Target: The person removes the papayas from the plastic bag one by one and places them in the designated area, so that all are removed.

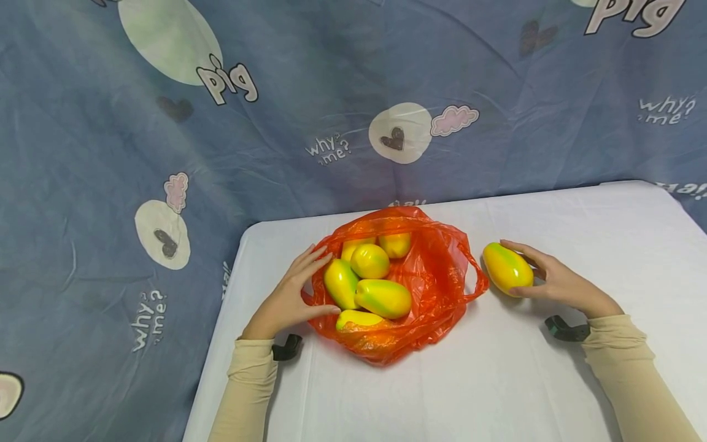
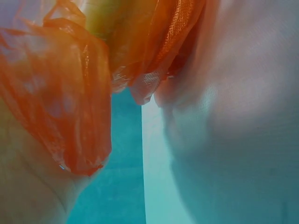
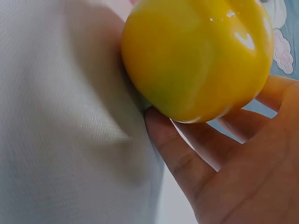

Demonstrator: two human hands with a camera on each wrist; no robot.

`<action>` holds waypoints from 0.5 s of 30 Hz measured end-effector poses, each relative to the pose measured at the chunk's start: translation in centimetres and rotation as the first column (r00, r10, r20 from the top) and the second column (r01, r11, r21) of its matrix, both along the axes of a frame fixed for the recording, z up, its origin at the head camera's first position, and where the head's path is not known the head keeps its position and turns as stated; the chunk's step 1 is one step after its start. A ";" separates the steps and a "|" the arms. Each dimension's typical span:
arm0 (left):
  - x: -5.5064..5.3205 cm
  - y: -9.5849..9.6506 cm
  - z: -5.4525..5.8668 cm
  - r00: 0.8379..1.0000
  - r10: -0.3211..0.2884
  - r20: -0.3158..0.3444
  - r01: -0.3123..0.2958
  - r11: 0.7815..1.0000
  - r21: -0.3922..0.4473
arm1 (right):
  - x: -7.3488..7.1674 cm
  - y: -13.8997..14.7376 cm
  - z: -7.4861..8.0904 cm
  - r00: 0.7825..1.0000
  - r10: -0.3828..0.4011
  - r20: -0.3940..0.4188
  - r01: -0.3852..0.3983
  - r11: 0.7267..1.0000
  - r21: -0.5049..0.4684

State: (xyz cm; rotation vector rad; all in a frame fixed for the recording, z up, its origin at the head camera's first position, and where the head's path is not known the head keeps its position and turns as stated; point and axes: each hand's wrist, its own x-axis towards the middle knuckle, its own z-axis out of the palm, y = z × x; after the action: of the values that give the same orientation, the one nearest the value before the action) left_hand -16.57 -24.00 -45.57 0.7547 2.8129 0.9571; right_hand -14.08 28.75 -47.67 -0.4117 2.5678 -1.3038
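Note:
A red plastic bag (image 1: 436, 288) lies with its mouth open on the white table, several yellow-green mangoes (image 1: 383, 298) inside it. Spread wide at the bag's left rim, my left hand (image 1: 287, 301) touches the plastic with straight fingers and thumb. In the left wrist view the thin orange-red plastic (image 2: 70, 98) drapes over part of that hand. To the right of the bag, my right hand (image 1: 552, 279) grips a single mango (image 1: 505, 268) between thumb and fingers. The right wrist view shows this mango (image 3: 196, 56) close up, fingers against its underside and side.
The white tabletop (image 1: 469, 393) extends around the bag. A loop handle (image 1: 479, 282) of the bag sticks out toward the right-hand mango. Behind the table hangs a blue printed cloth (image 1: 298, 80). Dark wrist devices (image 1: 566, 329) sit at both cuffs.

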 end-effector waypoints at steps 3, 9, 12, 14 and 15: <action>0.1 0.0 0.0 1.000 0.003 0.004 -0.003 1.000 0.002 | 0.0 0.0 -0.1 1.000 -0.006 -0.003 0.006 1.000 0.003; 0.1 0.0 0.1 1.000 -0.001 -0.008 0.001 1.000 -0.003 | 0.0 0.1 0.0 1.000 -0.021 -0.005 0.021 1.000 -0.004; 0.0 -0.1 0.0 1.000 -0.002 -0.016 0.002 1.000 -0.003 | 0.0 0.0 0.1 1.000 -0.026 0.006 0.026 0.999 -0.021; 0.0 -0.1 0.0 1.000 -0.006 -0.022 0.006 1.000 -0.006 | 0.0 0.0 0.1 1.000 -0.028 0.009 0.028 0.999 -0.019; 0.0 -0.1 -0.1 1.000 -0.007 -0.024 0.007 1.000 -0.008 | 0.0 0.0 0.1 1.000 -0.028 0.008 0.028 0.999 -0.020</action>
State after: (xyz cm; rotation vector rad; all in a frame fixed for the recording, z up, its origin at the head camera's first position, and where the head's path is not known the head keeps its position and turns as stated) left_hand -16.57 -24.12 -45.63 0.7794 2.8310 0.9420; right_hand -14.03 28.72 -47.55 -0.3754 2.5652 -1.3391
